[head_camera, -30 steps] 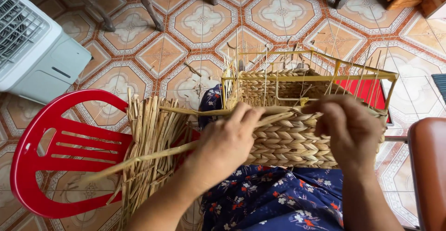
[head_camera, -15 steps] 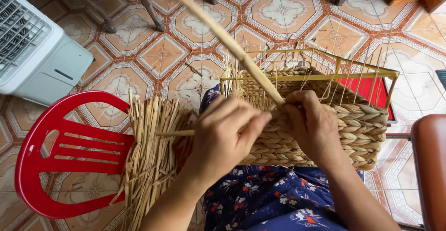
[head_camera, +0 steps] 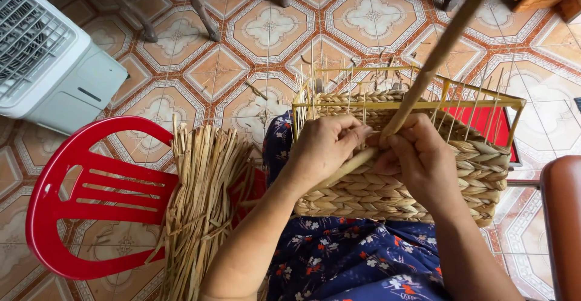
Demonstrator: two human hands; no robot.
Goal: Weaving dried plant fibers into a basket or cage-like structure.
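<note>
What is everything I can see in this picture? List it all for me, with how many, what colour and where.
woven basket: one, tan braided walls on a yellow wire frame, on the person's lap, centre right
long strand: one, tan, running from between the hands up to the top right
bundle of dried strands: one heap, straw-coloured, lying over the chair seat, lower left
plastic chair: one, red, left
fan-like appliance: one, white with a grey grille, top left
furniture legs: several, dark, along the top
brown seat edge: one, far right
tiled floor: orange and cream pattern, all around
floral garment: one, dark blue, on the lap
left hand: one, gripping the strand at the basket rim
right hand: one, gripping the strand beside it
</note>
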